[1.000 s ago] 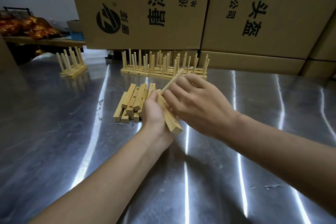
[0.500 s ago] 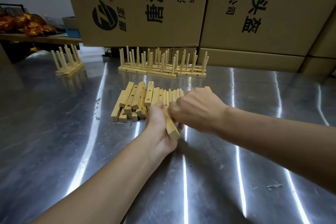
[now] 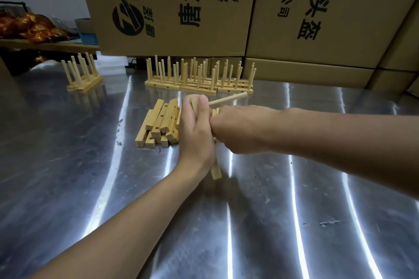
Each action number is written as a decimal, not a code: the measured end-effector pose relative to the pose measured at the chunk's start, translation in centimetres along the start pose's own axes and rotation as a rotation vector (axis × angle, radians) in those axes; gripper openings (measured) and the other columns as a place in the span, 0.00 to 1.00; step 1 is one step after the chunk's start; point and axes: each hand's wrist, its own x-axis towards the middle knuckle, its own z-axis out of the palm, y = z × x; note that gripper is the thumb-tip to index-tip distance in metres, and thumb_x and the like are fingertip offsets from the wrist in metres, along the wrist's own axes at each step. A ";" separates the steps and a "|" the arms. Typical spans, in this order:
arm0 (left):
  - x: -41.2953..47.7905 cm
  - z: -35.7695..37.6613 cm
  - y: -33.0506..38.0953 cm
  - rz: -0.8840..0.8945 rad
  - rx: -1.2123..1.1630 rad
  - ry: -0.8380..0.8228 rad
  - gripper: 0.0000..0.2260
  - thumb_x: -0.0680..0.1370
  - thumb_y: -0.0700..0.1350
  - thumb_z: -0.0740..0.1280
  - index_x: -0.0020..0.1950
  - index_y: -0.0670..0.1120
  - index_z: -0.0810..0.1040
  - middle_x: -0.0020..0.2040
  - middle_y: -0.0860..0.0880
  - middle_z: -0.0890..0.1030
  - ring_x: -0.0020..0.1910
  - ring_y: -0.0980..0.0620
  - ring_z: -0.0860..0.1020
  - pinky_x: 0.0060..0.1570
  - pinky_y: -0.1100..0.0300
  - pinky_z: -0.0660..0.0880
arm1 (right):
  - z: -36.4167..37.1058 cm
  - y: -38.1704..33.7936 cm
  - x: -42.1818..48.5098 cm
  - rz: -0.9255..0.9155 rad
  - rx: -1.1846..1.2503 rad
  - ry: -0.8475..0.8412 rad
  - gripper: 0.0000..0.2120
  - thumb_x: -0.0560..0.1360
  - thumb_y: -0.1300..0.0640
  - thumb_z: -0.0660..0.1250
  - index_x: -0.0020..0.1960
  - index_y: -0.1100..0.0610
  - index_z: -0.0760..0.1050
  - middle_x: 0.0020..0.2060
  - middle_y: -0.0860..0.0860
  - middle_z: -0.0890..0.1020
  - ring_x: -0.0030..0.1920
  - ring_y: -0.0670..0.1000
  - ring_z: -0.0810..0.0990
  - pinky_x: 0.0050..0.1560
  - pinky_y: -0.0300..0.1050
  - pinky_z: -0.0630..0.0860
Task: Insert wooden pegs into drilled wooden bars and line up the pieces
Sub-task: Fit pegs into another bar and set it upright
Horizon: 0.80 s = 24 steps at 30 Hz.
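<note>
My left hand grips a drilled wooden bar held upright on end over the steel table; only the bar's lower end shows below my palm. A wooden peg sticks out sideways to the right from the bar's top. My right hand is curled into a fist pressed against the left hand; what it holds is hidden. A pile of loose drilled bars lies just left of my hands. Finished bars with upright pegs stand in a row at the back.
A smaller group of pegged bars stands at the back left. Large cardboard boxes wall off the rear of the steel table. A shelf with orange wrapped items is at the far left.
The bar has been turned upright in my left hand and a peg now juts sideways from its top. My right fist has stayed against the left hand.
</note>
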 end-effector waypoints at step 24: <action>3.3 -2.6 -0.5 -0.404 -0.360 0.235 0.17 0.88 0.58 0.56 0.54 0.46 0.73 0.36 0.49 0.69 0.27 0.54 0.68 0.25 0.63 0.68 | 12.1 5.3 3.4 0.406 0.441 0.468 0.24 0.77 0.43 0.73 0.71 0.45 0.77 0.60 0.47 0.81 0.63 0.52 0.75 0.62 0.49 0.73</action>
